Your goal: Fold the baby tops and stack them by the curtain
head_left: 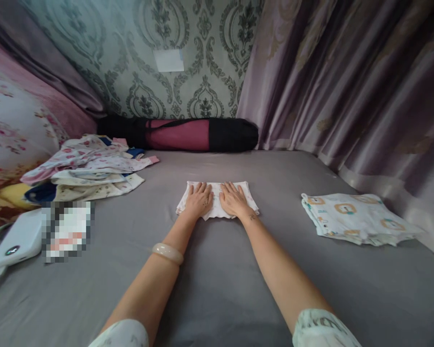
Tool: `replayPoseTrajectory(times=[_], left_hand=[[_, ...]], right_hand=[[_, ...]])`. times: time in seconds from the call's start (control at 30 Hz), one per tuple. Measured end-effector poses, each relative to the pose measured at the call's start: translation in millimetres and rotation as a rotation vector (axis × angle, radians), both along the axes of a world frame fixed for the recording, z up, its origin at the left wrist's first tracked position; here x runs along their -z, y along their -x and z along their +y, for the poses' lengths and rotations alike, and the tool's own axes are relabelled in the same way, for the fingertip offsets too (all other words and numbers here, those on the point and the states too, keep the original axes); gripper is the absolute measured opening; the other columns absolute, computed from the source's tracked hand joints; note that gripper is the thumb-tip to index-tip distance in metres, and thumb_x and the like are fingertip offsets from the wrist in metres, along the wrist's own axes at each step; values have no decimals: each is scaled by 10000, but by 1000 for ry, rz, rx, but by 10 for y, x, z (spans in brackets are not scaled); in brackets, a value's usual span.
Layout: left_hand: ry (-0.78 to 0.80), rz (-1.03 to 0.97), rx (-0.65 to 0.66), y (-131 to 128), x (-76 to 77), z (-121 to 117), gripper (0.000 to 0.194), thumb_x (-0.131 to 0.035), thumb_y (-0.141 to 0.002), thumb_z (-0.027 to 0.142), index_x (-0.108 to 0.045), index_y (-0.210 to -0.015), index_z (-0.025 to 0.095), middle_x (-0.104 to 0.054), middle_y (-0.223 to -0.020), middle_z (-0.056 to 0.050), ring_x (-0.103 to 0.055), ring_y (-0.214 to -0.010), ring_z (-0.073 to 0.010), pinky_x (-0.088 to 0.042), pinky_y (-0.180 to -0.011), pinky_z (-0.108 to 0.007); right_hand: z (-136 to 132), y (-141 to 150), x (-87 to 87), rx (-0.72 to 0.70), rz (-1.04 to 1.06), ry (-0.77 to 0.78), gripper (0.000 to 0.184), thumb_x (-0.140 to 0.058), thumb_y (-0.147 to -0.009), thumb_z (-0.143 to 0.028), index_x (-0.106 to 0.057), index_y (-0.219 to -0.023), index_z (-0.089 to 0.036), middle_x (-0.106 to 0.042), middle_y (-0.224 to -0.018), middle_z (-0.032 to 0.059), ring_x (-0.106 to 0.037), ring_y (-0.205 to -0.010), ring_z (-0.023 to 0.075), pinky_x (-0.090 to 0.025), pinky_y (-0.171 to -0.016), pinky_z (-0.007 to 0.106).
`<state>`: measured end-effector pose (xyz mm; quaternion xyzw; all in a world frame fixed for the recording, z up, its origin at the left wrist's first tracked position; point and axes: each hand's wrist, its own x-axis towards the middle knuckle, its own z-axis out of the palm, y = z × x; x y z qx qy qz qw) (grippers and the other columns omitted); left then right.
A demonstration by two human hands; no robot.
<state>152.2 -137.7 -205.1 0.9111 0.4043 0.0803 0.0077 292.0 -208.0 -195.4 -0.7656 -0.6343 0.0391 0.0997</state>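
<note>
A white folded garment with a faint print lies flat on the grey bed sheet, in front of me. On its left half rests my left hand, palm down with fingers stretched out. My right hand presses flat on the right half in the same way, its fingers pointing away from me. Neither hand grips the cloth. A strip of the garment shows between the two hands, and its corners stick out on both sides.
A folded stack of white printed clothes lies at the right. Loose clothes are heaped at the left, with a white power bank and a blurred-out item nearer me. A black and red long bag lies along the wall.
</note>
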Motion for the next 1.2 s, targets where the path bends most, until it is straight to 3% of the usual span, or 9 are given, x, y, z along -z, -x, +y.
replayPoseTrajectory(times=[0.3, 0.57, 0.9, 1.2], left_hand=[[-73, -30, -38, 54, -22, 20, 518, -202, -992, 345, -423, -1408, 131, -407, -1491, -137, -307, -1410, -271, -168, -1161, -514], [16, 15, -67, 70, 12, 61, 512, -211, -991, 360, -414, -1408, 143, -403, -1494, -136, -309, -1408, -282, -193, -1150, -536], [-34, -18, -124, 199, -85, 52, 543, -180, -992, 363, -417, -1408, 108, -399, -1494, -150, -295, -1417, -268, -174, -1160, -530], [72, -19, -143, 255, -2, 147, 550, -196, -979, 391, -394, -1426, 138, -361, -1519, -136, -261, -1429, -286, -227, -1135, -543]], right_hand=[[-55, -100, -38, 68, -36, -35, 550, -229, -969, -300, -378, -1449, -78, -311, -1543, 126, -202, -1441, 242, -91, -1169, 483], [-57, -124, 4, 79, 16, 13, 562, -222, -969, -312, -363, -1460, -79, -306, -1546, 116, -190, -1445, 244, -97, -1173, 482], [-118, -273, -78, 128, -26, -24, 576, -202, -966, -320, -355, -1462, -70, -278, -1555, 127, -174, -1450, 243, -69, -1173, 474], [-128, -383, 8, 189, -1, 77, 603, -187, -966, -336, -316, -1475, -39, -251, -1564, 135, -174, -1449, 248, -141, -1166, 444]])
